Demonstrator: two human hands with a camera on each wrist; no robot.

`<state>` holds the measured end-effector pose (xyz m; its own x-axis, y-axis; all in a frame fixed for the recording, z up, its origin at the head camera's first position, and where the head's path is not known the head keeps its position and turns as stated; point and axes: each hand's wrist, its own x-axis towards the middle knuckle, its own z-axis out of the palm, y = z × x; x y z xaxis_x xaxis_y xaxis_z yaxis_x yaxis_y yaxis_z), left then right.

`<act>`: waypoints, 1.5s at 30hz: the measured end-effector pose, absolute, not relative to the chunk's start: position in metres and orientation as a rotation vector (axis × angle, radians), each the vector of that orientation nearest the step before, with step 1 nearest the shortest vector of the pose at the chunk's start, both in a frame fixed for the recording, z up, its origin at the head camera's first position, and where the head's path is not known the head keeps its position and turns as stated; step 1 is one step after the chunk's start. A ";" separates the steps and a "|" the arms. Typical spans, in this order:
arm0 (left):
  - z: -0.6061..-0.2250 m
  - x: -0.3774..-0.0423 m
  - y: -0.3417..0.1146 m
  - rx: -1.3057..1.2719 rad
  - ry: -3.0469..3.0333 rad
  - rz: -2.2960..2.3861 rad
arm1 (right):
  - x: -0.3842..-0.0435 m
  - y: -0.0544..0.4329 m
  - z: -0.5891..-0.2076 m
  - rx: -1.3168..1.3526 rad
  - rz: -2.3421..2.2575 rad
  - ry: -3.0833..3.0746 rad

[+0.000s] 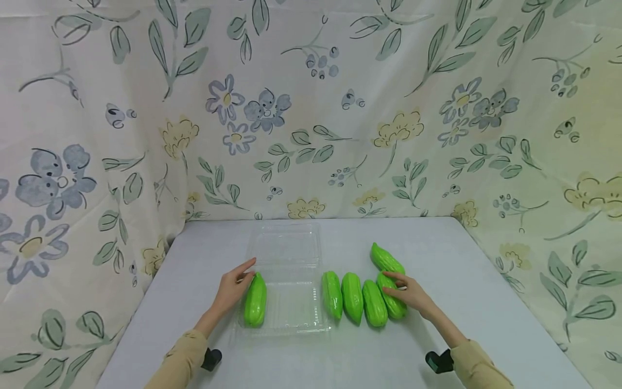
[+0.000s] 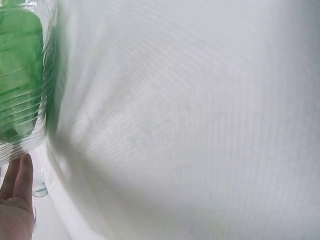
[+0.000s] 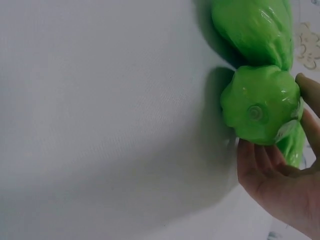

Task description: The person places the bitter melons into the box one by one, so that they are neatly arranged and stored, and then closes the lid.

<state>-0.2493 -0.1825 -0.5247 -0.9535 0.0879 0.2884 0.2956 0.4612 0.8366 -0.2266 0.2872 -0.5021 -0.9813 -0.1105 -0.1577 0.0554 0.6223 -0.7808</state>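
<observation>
My right hand (image 1: 412,295) grips the rightmost green bitter melon (image 1: 394,309) of a row, thumb on one side and fingers on the other. The right wrist view shows the rounded end of this bitter melon (image 3: 260,105) between them. At the left side of a clear plastic container (image 1: 296,308), my left hand (image 1: 233,286) has its fingers extended beside a single bitter melon (image 1: 255,302) lying inside. In the left wrist view, straight fingers (image 2: 24,180) touch the container's ribbed wall, with green showing through it.
The container's clear lid (image 1: 286,243) is folded back behind it. Several more bitter melons (image 1: 352,297) stand side by side right of the container, and another (image 1: 386,258) lies slanted behind the row. A floral cloth (image 1: 311,108) hangs behind the white table (image 1: 350,356).
</observation>
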 end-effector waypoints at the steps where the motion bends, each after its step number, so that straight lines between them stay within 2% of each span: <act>1: -0.525 -0.249 -0.183 -0.337 -2.506 -1.493 | -0.227 0.287 -0.503 -0.038 -1.296 2.651; 45: -0.526 -0.249 -0.184 -0.344 -2.514 -1.490 | -0.219 0.286 -0.490 0.051 -1.430 2.640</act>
